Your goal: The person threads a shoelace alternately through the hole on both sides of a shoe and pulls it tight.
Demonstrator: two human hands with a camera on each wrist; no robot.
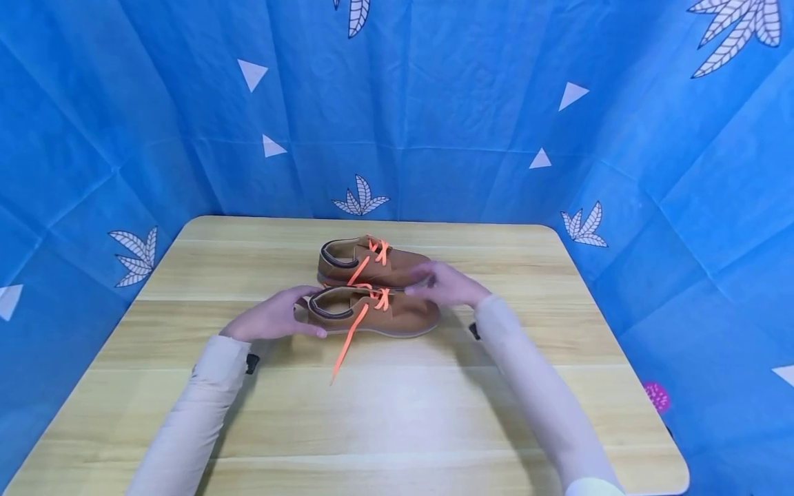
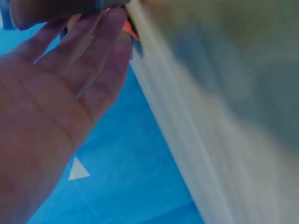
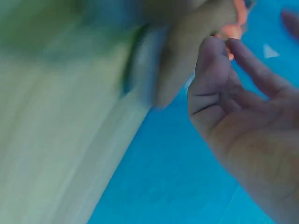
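Observation:
Two brown lace-up shoes with orange laces stand side by side on the table, toes to the right in the head view. The near shoe (image 1: pixel 406 318) has one lace (image 1: pixel 349 344) trailing over its side onto the tabletop. Behind it is the far shoe (image 1: pixel 400 267). Around the near shoe's heel is my left hand (image 1: pixel 269 318), thumb in front and fingers extended; whether it touches is unclear. At the toes, my right hand (image 1: pixel 451 286) reaches over with loosely bent fingers. The right wrist view shows its fingers (image 3: pixel 210 65) beside a blurred shoe (image 3: pixel 180 60), gripping nothing visible.
The shoes stand on a light wood-grain table (image 1: pixel 397 413), toward its back half. A blue curtain (image 1: pixel 397 103) with white leaf and triangle prints surrounds its back and sides.

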